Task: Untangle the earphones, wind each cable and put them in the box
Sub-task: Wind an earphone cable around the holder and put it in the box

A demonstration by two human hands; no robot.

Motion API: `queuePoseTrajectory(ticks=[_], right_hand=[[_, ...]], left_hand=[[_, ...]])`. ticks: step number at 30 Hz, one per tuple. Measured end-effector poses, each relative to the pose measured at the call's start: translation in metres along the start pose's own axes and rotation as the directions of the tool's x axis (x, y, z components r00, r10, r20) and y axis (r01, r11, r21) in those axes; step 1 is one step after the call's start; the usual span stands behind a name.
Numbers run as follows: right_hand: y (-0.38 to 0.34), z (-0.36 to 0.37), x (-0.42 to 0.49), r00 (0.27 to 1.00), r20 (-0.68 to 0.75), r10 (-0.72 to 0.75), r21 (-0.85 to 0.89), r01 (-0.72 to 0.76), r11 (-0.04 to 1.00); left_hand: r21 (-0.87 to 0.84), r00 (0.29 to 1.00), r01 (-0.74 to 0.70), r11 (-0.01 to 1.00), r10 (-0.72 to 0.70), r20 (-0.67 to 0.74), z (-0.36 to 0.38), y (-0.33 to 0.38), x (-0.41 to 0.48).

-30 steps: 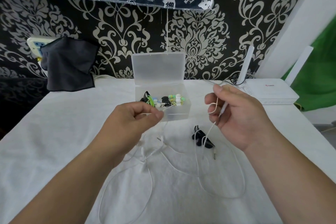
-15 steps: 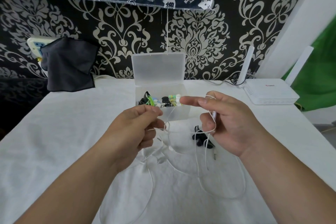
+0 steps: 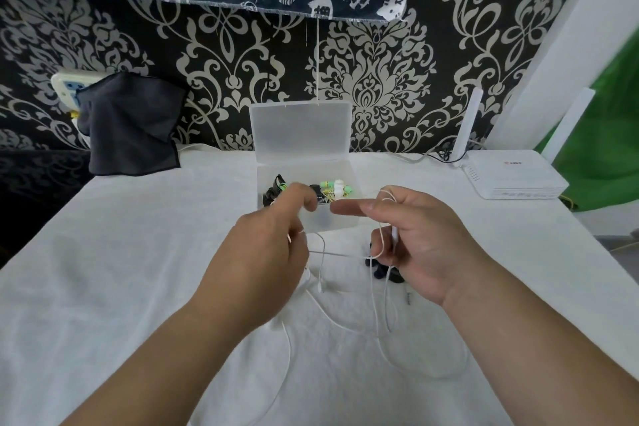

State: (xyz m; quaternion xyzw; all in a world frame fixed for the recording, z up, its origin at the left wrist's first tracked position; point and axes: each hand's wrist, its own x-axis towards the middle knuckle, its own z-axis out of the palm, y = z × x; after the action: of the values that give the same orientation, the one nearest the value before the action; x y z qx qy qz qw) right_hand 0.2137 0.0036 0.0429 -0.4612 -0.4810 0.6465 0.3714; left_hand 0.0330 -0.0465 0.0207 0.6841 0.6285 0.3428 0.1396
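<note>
L hand (image 3: 266, 252): back to cam, fingers curled, pinching the thin white earphone cable (image 3: 340, 254) where it exits on the thumb side. The pinch pt itself is hidden behind the knuckles. R hand (image 3: 422, 245): index stuck out straight toward L, other fingers curled round a couple of cable turns plus a small white inline piece.

A short span runs roughly L-R btwn the hands, above the white tablecloth (image 3: 138, 270). The rest of the slack drops and lies in big loose loops on the cloth, on the person's side. Metal jack plug (image 3: 409, 297) lies just beside the heel of R; can't tell which set it belongs to.

Key geometry: clear plastic box (image 3: 340, 221), lid upright, sits straight ahead just beyond both sets of fingertips, centred btwn them, so neither hand is clearly nearer. Green and black wound sets (image 3: 333, 185) are inside. Small black earphones (image 3: 378, 274) lie on the cloth, partly hidden behind R, not boxed.

Judgement: mid-wind on the white set, R = spool, L = feeder. Next wrap prob needs L to carry the cable round R's fingers. Slack feeds up from the near side; risk is it snagging the black pair.
</note>
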Motion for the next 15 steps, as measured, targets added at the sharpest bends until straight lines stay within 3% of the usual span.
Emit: queuePoseTrajectory(ticks=[4, 11, 13, 15], right_hand=[[0.0012, 0.0015, -0.0001, 1.000, -0.002, 0.003, 0.006, -0.003, 1.000], [0.0038, 0.0046, 0.0004, 1.000, 0.009, -0.012, -0.031, 0.013, 0.999], [0.0054, 0.0041, 0.0019, 0.999, -0.037, 0.005, -0.035, -0.006, 0.999], [0.0067, 0.0017, 0.0041, 0.994, -0.100, 0.035, 0.016, -0.033, 0.999]], left_hand=[[0.107, 0.998, -0.051, 0.993, 0.047, 0.040, 0.0040, -0.0032, 0.0006], [0.182, 0.973, 0.119, 0.976, -0.151, 0.174, 0.0076, -0.0060, 0.0008], [0.102, 0.957, 0.210, 0.972, -0.226, 0.184, 0.0065, -0.0056, 0.0014], [-0.206, 0.925, 0.368, 0.907, -0.335, 0.177, 0.0042, -0.0037, 0.0027]])
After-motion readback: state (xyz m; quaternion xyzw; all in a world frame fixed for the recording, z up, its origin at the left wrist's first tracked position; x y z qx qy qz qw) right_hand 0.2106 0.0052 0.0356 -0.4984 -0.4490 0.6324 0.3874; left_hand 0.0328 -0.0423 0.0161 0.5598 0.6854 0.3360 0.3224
